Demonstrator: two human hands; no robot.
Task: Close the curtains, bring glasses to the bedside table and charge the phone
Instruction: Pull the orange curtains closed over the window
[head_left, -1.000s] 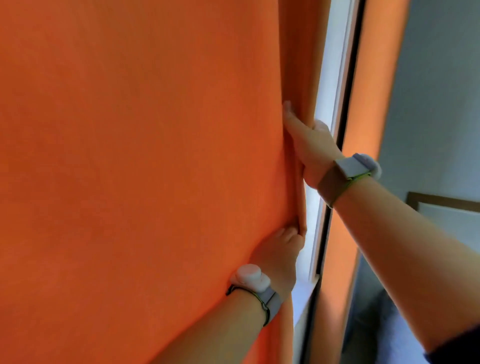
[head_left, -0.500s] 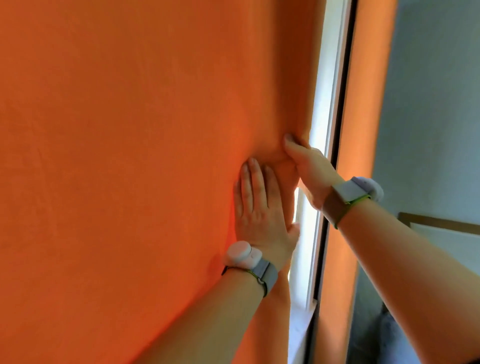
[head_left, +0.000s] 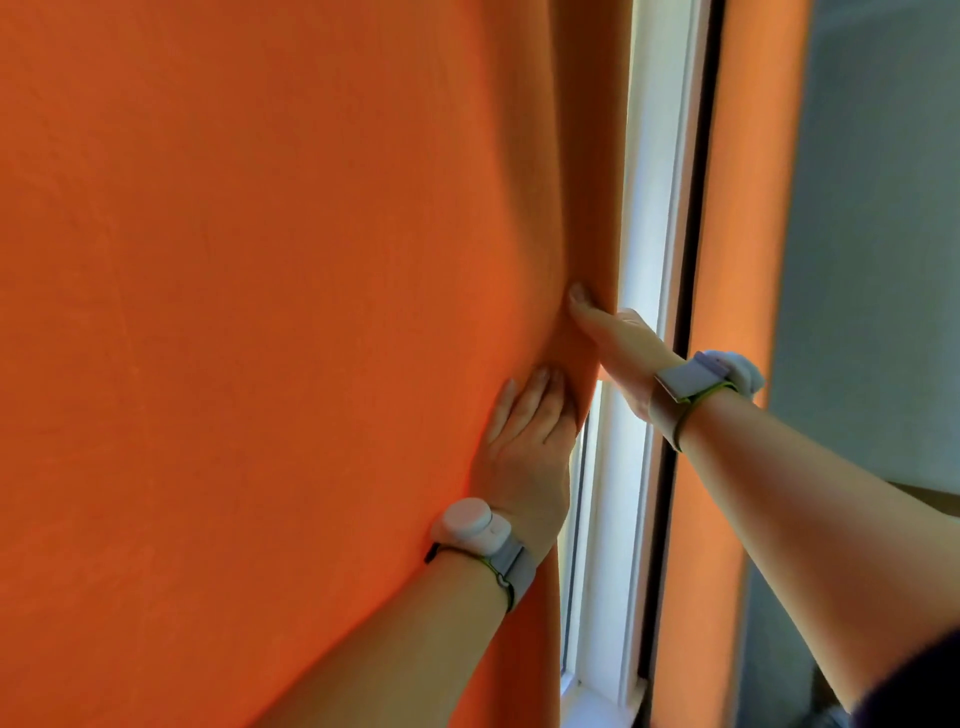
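The curtain (head_left: 260, 312) hangs with its free edge vertical; the left hand (head_left: 524, 452) presses flat on its face just below the right hand (head_left: 618, 348), which pinches that edge, with the uncovered window strip (head_left: 641, 234) immediately right of both hands.
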